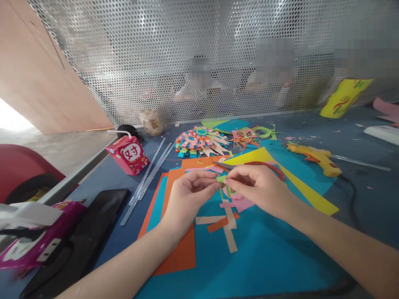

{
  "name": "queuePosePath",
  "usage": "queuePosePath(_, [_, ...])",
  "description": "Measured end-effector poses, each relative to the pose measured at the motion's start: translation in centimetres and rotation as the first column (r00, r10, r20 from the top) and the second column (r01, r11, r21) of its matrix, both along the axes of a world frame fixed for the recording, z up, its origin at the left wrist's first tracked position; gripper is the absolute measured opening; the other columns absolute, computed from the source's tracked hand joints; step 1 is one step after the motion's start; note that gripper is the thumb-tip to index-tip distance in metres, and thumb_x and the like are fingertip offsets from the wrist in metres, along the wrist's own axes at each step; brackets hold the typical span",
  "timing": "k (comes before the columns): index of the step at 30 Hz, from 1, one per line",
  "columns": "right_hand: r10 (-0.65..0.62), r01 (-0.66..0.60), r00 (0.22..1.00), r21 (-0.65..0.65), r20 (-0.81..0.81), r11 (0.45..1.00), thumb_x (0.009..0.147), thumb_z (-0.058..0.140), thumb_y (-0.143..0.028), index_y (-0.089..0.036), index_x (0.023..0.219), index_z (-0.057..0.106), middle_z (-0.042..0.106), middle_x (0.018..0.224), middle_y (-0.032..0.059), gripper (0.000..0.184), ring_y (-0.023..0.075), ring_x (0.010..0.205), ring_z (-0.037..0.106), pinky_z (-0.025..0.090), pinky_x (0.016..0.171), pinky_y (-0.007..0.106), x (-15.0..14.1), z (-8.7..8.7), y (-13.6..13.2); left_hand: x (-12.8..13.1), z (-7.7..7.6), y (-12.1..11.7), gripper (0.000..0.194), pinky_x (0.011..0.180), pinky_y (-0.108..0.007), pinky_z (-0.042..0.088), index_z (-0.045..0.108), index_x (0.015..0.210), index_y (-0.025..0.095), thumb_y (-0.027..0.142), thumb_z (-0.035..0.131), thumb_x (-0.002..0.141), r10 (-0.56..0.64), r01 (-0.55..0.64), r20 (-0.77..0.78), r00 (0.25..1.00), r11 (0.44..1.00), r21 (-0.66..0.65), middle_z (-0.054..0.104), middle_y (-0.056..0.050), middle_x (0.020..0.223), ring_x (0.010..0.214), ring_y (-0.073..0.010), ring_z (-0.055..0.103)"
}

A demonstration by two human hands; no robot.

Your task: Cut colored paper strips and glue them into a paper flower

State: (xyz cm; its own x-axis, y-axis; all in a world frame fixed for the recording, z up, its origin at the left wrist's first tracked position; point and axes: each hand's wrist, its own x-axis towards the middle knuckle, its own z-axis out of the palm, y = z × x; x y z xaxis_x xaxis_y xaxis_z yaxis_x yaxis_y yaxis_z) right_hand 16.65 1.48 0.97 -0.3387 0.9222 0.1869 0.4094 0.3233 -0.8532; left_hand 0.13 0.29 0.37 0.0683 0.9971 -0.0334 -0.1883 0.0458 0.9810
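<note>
My left hand (196, 187) and my right hand (258, 185) meet over the paper pile, both pinching a small light-green paper strip (221, 179). Below them, cut paper strips (230, 241) in cream, orange and pink lie across a blue paper sheet (264, 257). Orange-handled scissors (264, 163) rest just behind my right hand, partly covered by it. Pink paper (241, 202) shows under the fingers. Farther back sits a layered, fringed paper flower (201, 139) in pink, blue, orange and cream.
A yellow hot glue gun (314, 158) lies right, its cord trailing forward. Clear glue sticks (149, 178), a red drink box (128, 155) with a straw and a black phone (81, 241) are left. A perforated metal panel (140, 54) borders the back; a yellow can (344, 99) stands right.
</note>
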Motion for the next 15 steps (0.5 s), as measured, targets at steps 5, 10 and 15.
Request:
queuePosePath(5, [-0.001,0.0,1.0,-0.011,-0.009,1.0,0.079,0.053,-0.027,-0.017,0.07,0.058,0.057,0.063,-0.0009,0.015,0.0117,0.058,0.052,0.039,0.049,0.021,-0.14,-0.03,-0.08,0.02,0.0,0.01,0.015,0.058,-0.019,0.049,0.066,0.072,0.015,0.015,0.075,0.06,0.01,-0.01,-0.015,1.0,1.0,-0.01,0.071,0.0,0.064,0.061,-0.0116,0.065])
queuePosePath(10, [-0.005,0.006,1.0,0.006,-0.021,1.0,0.079,0.054,-0.029,-0.017,0.068,0.056,0.054,0.06,-0.0022,0.016,0.0099,0.054,0.05,0.039,0.047,0.019,-0.09,-0.26,0.0,0.16,0.13,0.02,0.015,0.053,-0.017,0.047,0.066,0.072,0.014,0.013,0.074,0.06,0.005,-0.005,-0.015,1.0,1.0,-0.012,0.071,-0.001,0.064,0.057,-0.0095,0.063])
queuePosePath(15, [-0.001,0.001,1.0,0.044,0.006,0.999,0.079,0.051,-0.024,-0.017,0.066,0.054,0.053,0.058,-0.0033,0.015,0.009,0.054,0.051,0.039,0.046,0.017,-0.09,-0.44,-0.14,0.2,0.42,-0.19,0.017,0.048,-0.014,0.044,0.065,0.073,0.013,0.013,0.074,0.059,-0.012,0.012,-0.021,1.0,1.0,-0.022,0.07,-0.001,0.065,0.055,-0.0075,0.061])
